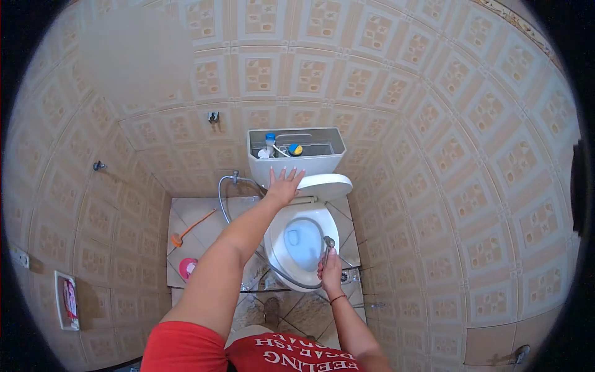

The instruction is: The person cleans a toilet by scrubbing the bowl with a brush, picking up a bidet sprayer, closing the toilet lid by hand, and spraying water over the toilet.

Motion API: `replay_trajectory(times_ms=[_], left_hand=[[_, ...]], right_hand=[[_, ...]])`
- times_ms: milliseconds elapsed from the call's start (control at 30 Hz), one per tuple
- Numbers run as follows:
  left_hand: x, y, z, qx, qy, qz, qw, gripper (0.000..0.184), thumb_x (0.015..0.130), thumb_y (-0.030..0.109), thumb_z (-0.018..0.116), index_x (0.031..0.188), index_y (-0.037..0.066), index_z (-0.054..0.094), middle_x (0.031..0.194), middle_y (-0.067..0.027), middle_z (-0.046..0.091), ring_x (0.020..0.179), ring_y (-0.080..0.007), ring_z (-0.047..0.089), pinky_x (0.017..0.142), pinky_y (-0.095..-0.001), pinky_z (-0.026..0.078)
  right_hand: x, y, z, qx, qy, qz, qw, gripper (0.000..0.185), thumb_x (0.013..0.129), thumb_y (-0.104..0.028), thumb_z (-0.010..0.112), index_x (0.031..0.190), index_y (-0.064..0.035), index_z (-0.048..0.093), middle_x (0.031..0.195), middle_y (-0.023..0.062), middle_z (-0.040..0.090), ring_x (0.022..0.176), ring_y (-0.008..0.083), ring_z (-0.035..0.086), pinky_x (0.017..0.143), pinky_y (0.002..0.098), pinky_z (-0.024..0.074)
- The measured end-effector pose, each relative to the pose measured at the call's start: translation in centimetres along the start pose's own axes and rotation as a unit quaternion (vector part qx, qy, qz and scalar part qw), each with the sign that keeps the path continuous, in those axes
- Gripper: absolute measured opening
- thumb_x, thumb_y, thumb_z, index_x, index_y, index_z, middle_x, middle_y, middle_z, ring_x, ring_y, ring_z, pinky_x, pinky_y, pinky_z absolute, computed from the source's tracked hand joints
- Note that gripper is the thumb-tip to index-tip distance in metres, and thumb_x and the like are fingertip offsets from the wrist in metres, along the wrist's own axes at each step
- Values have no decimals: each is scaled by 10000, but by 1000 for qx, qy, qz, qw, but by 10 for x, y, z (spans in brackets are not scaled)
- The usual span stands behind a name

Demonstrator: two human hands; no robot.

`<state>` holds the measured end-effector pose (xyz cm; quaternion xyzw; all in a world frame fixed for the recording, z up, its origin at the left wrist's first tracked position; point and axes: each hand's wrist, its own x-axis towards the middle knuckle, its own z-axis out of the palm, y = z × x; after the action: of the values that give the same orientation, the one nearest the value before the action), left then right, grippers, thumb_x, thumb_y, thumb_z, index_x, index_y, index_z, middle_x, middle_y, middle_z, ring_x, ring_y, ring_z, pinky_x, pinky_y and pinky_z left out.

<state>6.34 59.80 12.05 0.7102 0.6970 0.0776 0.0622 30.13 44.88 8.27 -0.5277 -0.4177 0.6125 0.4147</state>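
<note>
Tiled walls (496, 186) in beige squares close in around a pale tiled floor (186, 211), on which stands a white toilet bowl (277, 239) with bluish water inside. Behind it, the white cistern (322, 163) is uncovered at the top, its inner fittings in plain sight, and the toilet lid (328, 185) is raised in front of it. A grey hose (224, 204) runs from a wall valve (235, 178) down the left of the bowl and round its front to the right hand. On the floor at left lies an orange brush (178, 239). The left hand (285, 187) has its fingers spread and extended at the base of the cistern beside the lid; which of the two they press on I cannot tell. The right hand (331, 276) has its fingers wrapped around a metallic bidet sprayer (328, 243), whose head is over the bowl's right side. A blue-and-yellow valve top (296, 149) sits inside the cistern, and a thin dark bracelet (338, 299) circles the right wrist.
</note>
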Motion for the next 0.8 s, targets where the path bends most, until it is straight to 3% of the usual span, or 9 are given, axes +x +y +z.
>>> replay_trajectory(times_ms=[100, 200, 333, 467, 800], left_hand=[[23, -3, 3, -11, 2, -24, 1000, 650, 842, 303, 472, 1365, 189, 103, 1385, -110, 235, 1194, -308, 362, 970, -586, 170], [42, -10, -20, 15, -32, -107, 994, 613, 862, 276, 432, 1366, 190, 95, 1287, -140, 392, 1023, -305, 521, 926, -591, 235], [77, -22, -10, -32, -24, -170, 985, 564, 871, 264, 407, 1363, 193, 141, 1098, -140, 554, 905, -298, 587, 845, -567, 305], [100, -33, -6, -26, -31, -211, 977, 586, 879, 299, 385, 1368, 195, 78, 991, -142, 604, 913, -300, 584, 837, -554, 334], [80, -30, -27, -23, -43, -161, 986, 734, 809, 385, 522, 1368, 197, 85, 998, -142, 599, 892, -285, 591, 760, -477, 405]], right_hand=[[3, -11, -2, -1, 11, 5, 1000, 448, 897, -460, 325, 756, -57, 459, 507, -18, 388, 374, 59, 337, 335, 196, 275], [5, -5, -7, -12, -1, 5, 1000, 477, 890, -497, 295, 763, -64, 450, 493, -15, 386, 348, 66, 331, 315, 202, 268], [5, -7, -6, 4, 16, -7, 1000, 472, 893, -488, 292, 759, -64, 448, 493, -16, 387, 345, 64, 327, 312, 201, 266], [5, -7, -4, 11, 11, -23, 1000, 481, 891, -493, 295, 748, -62, 450, 490, -17, 386, 346, 63, 329, 311, 202, 267], [2, -8, -1, -18, 25, -22, 999, 510, 880, -521, 296, 734, -58, 451, 480, -16, 386, 348, 65, 341, 312, 200, 273]])
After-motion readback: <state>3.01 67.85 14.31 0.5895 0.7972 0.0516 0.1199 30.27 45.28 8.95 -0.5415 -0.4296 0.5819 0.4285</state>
